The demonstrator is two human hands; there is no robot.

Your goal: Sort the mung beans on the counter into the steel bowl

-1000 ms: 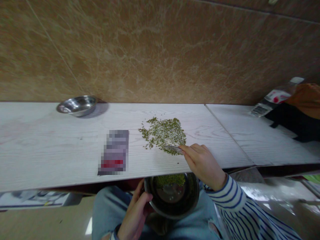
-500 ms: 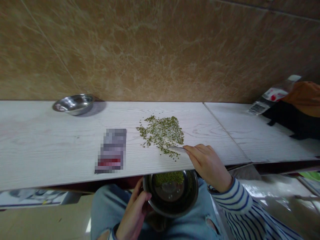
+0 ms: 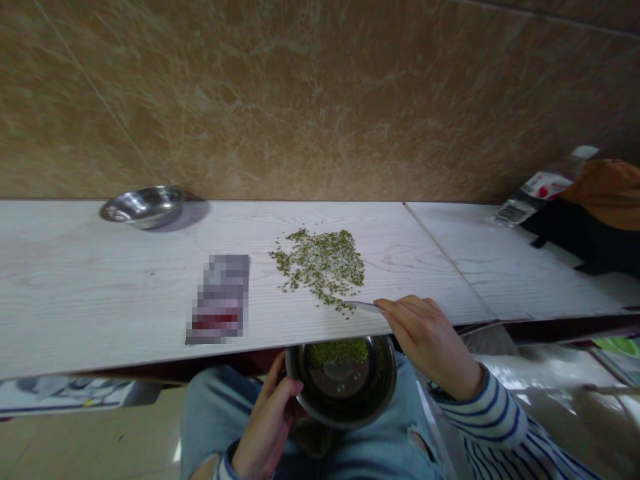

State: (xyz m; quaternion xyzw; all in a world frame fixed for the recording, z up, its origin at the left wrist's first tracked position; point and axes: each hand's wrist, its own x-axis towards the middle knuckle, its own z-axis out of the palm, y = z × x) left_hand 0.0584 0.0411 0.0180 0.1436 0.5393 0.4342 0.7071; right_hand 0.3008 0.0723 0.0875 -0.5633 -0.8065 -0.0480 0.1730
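1. Small green grains (image 3: 325,257), loose: spread on the counter in a ragged patch, thinning to a tail toward the front edge.
2. Right hand (image 3: 430,340): fingers pinched on a slim grey metal utensil (image 3: 363,306), its tip at the near fringe of the patch; spoon or blade, cannot tell.
3. Left hand (image 3: 273,420): fingers closed on the left side of a deep round bowl of dark shiny metal (image 3: 345,408), thumb at the rim.
4. Contents of the deep bowl: more green grains (image 3: 337,350), gathered toward the far wall. Position: just below the counter's front edge, over the lap.
5. Long white wood-grain counter (image 3: 115,287): one seam, right of the grains.
6. Flat upright-set rectangle, grey with a red band (image 3: 220,300): left of the grains; pixelated, details unreadable.
7. Shallow round silver metal bowl (image 3: 145,208): back left, near the wall.
8. Clear plastic bottle, white cap, white-and-red label (image 3: 545,183): tilted, far right, beside a brown-and-black fabric item (image 3: 600,200).
9. Brown marbled tile wall (image 3: 320,100): behind the counter.
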